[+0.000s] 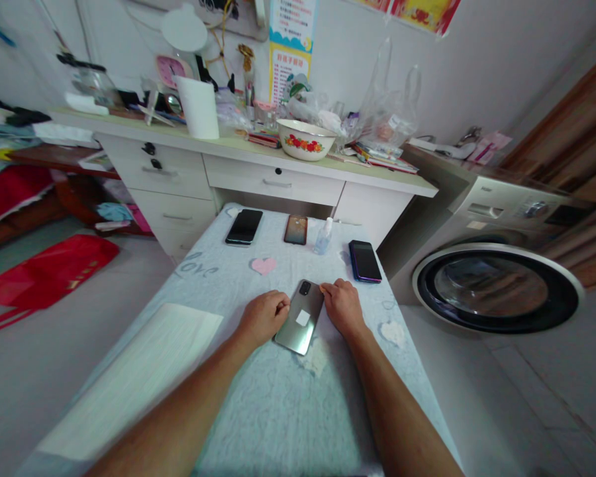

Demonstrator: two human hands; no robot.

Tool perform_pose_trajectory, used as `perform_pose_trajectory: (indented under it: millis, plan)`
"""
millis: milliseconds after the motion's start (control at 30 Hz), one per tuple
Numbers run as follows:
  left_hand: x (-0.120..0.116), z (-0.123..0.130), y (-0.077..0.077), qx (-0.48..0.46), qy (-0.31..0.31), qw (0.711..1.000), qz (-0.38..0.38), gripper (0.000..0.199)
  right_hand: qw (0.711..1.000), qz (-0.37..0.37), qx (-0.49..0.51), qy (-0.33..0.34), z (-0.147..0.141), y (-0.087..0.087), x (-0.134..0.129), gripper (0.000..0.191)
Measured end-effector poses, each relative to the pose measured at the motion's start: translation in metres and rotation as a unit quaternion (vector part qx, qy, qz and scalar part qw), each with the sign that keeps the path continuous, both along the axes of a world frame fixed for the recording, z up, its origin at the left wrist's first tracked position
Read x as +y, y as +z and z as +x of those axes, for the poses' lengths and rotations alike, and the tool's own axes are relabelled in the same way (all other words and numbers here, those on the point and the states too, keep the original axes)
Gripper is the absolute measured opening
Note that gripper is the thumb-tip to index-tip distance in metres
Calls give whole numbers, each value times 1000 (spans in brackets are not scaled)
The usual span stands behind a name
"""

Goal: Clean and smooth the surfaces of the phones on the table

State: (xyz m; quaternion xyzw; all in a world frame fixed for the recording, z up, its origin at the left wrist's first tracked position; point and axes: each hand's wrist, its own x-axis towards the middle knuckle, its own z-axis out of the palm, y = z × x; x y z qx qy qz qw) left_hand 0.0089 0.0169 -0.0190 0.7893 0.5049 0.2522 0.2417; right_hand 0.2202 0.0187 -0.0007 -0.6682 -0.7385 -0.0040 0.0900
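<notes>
A silver-grey smartphone (295, 338) lies face down on the cloth-covered table (258, 411), its camera block at the far end and a small white square (302, 318) on its back. My left hand (264, 317) is closed, with curled fingers against the phone's left edge. On the other side, my right hand (344, 306) has its fingers pinched at the phone's upper right corner. The fingertips are partly hidden. Beyond my hands are a clear spray bottle (323, 237) and a brown-screened phone (296, 230).
A black-screened phone (245, 227) lies at the table's far left, another dark phone (364, 261) near the right edge. A pale sheet (144, 377) lies at left. Behind stand a desk (258, 179) with a flowered bowl (306, 142) and a washing machine (477, 218).
</notes>
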Motion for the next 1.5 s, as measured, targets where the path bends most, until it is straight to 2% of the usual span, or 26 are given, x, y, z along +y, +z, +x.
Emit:
perform_pose_trajectory:
  millis: [867, 1300, 1500]
  plan:
    - [-1, 0, 1, -1, -1, 1000, -7, 13, 999, 24, -9, 43, -17, -5, -2, 29]
    - [-1, 1, -2, 5, 1, 1000, 0, 14, 997, -42, -37, 54, -20, 15, 13, 30]
    - [-3, 1, 3, 1, 3, 1000, -7, 14, 999, -6, -9, 34, -24, 3, 7, 27]
